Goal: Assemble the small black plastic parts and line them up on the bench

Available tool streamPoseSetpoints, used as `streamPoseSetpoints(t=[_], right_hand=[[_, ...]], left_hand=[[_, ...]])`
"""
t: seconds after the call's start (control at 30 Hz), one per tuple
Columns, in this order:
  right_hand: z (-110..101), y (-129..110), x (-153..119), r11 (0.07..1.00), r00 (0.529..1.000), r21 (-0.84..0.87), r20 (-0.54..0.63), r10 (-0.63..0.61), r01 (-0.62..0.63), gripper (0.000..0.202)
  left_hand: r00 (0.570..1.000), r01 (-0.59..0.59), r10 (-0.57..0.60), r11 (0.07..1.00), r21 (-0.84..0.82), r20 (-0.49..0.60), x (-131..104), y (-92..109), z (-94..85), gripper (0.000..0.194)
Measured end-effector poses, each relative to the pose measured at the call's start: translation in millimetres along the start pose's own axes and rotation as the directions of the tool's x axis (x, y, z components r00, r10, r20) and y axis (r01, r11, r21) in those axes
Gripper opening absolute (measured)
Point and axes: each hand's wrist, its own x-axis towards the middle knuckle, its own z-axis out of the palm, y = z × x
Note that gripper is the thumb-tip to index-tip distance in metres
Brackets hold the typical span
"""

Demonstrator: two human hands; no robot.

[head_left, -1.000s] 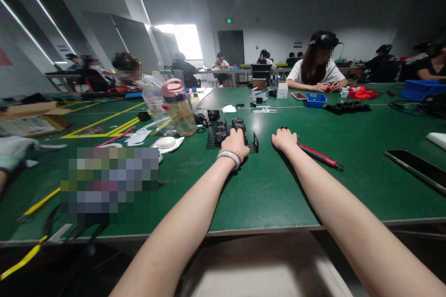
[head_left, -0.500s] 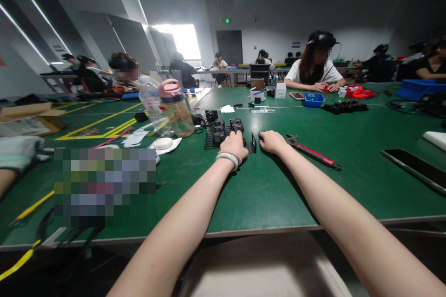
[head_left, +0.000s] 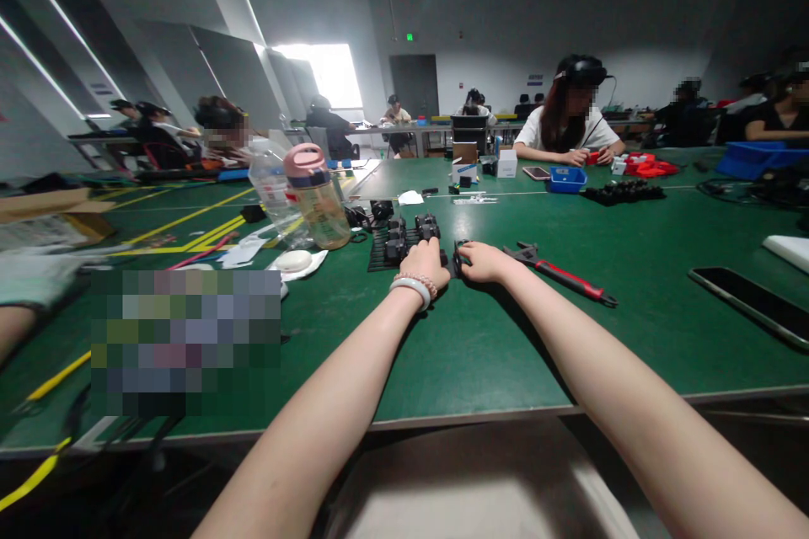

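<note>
My left hand (head_left: 425,264), with a bracelet and beads at the wrist, is closed on the near right part of a black slatted assembly (head_left: 381,249). Blocky black parts (head_left: 396,240) that look like small motors stand on its slats. My right hand (head_left: 481,261) is closed at a small upright black bracket (head_left: 458,259) joined to the assembly's right side. Its fingertips touch the bracket's right edge, and the thumb is partly hidden. Just right of that hand, a red-handled pliers-like tool (head_left: 572,281) lies on the green table (head_left: 442,354).
A pink-lidded bottle (head_left: 319,202) and a clear plastic bottle (head_left: 271,189) stand left of the assembly. Phones (head_left: 752,303), a blue tray (head_left: 567,179) and small boxes (head_left: 506,163) lie farther off. A co-worker (head_left: 569,122) sits opposite; a gloved hand (head_left: 38,278) shows at left.
My right hand has moved left and now touches the bracket, which stood apart from its fingers before. My left hand stays on the assembly. The view has shifted slightly.
</note>
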Motion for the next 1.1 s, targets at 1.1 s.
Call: streamPoseSetpoints(t=[1.1], right_hand=[[-1.1, 1.0, -2.0, 1.0, 1.0, 0.025, -0.001, -0.002, 0.002, 0.034]], left_hand=[[0.977, -0.212, 0.204, 0.968, -0.136, -0.068, 0.2, 3.1, 3.5, 0.042]])
